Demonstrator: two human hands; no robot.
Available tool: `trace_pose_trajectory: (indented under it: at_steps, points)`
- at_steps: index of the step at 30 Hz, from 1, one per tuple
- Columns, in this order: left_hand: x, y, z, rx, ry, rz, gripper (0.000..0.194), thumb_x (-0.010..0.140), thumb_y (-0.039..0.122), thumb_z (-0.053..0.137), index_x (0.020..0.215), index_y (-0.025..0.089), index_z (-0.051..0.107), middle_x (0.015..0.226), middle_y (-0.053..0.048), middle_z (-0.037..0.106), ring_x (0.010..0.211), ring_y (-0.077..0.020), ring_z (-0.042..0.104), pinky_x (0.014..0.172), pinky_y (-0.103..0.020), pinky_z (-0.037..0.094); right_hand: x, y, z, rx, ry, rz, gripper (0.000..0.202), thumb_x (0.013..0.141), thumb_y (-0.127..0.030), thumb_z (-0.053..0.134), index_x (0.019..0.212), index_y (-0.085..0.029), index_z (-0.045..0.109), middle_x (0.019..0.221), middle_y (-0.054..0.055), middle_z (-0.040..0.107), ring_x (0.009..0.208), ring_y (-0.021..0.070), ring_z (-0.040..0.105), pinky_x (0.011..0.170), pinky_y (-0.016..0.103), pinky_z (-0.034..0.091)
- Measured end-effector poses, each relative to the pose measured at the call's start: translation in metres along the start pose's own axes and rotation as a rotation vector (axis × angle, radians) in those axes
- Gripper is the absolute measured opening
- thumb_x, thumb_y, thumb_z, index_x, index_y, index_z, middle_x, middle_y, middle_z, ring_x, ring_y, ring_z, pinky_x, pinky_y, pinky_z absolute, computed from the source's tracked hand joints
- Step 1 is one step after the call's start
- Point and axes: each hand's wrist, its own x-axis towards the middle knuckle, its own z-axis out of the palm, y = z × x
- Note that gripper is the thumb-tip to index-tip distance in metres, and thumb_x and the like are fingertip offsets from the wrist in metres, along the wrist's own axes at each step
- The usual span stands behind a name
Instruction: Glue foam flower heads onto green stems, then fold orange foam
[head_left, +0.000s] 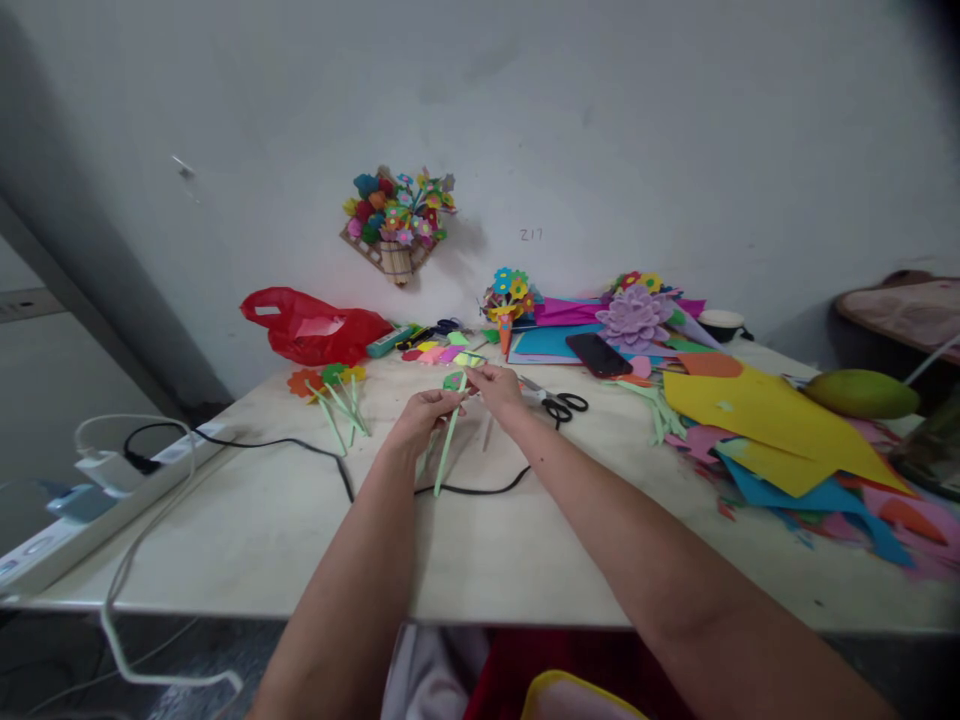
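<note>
In the middle of the table, my left hand (427, 417) pinches a light green strip (448, 452), which slants down from the fingers. My right hand (495, 388) is closed at the strip's upper end, close beside the left fingertips. A small green piece (453, 381) shows just behind the fingers. Black-handled scissors (559, 405) lie right of my right hand. Several green strips joined to orange, green and yellow flower shapes (304, 382) lie on the left.
A red plastic bag (311, 325) sits at the back left. Coloured sheets (765, 415) and scraps cover the right side, near a phone (598, 355) and a green fruit (862, 393). A power strip (97, 510) lies along the left edge; a black cable (480, 491) crosses the table.
</note>
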Motion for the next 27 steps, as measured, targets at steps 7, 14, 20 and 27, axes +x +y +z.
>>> trace_pose_trajectory:
  at_steps: [7, 14, 20, 27]
  points:
    - [0.003, 0.001, -0.004, -0.075, 0.227, 0.093, 0.029, 0.054, 0.039, 0.073, 0.066, 0.014, 0.064, 0.058, -0.002, 0.059, 0.045, -0.0048, 0.038, 0.041, -0.02, 0.02, -0.008, -0.01, -0.006, -0.413, -0.118, -0.101, 0.031, 0.08, -0.032, 0.044, 0.058, -0.017, 0.058, 0.056, -0.001, 0.06, 0.055, 0.0098, 0.053, 0.057, 0.02, 0.038]
    - [0.006, 0.001, -0.012, -0.139, 0.431, 0.231, 0.032, 0.057, 0.041, 0.07, 0.074, 0.016, 0.063, 0.065, -0.002, 0.062, 0.049, -0.0054, 0.043, 0.043, -0.018, 0.023, -0.006, -0.007, -0.012, -0.791, 0.027, -0.007, 0.025, 0.08, -0.028, 0.043, 0.069, -0.02, 0.065, 0.07, 0.004, 0.065, 0.067, 0.0149, 0.055, 0.057, 0.023, 0.035]
    - [0.005, 0.006, -0.01, -0.16, 0.535, 0.283, 0.032, 0.059, 0.04, 0.068, 0.075, 0.015, 0.059, 0.071, -0.004, 0.066, 0.05, -0.0054, 0.044, 0.044, -0.018, 0.026, 0.003, -0.005, -0.025, -0.702, 0.21, 0.133, 0.027, 0.078, -0.036, 0.045, 0.073, -0.02, 0.067, 0.067, 0.003, 0.065, 0.064, 0.0157, 0.055, 0.057, 0.024, 0.036]
    - [0.006, 0.008, -0.013, -0.157, 0.65, 0.332, 0.033, 0.059, 0.039, 0.067, 0.081, 0.016, 0.059, 0.074, -0.004, 0.067, 0.053, -0.0067, 0.049, 0.046, -0.018, 0.03, 0.003, -0.004, -0.022, -0.569, 0.192, 0.141, 0.025, 0.07, -0.042, 0.056, 0.064, -0.02, 0.065, 0.055, -0.001, 0.061, 0.055, 0.0132, 0.053, 0.052, 0.022, 0.036]
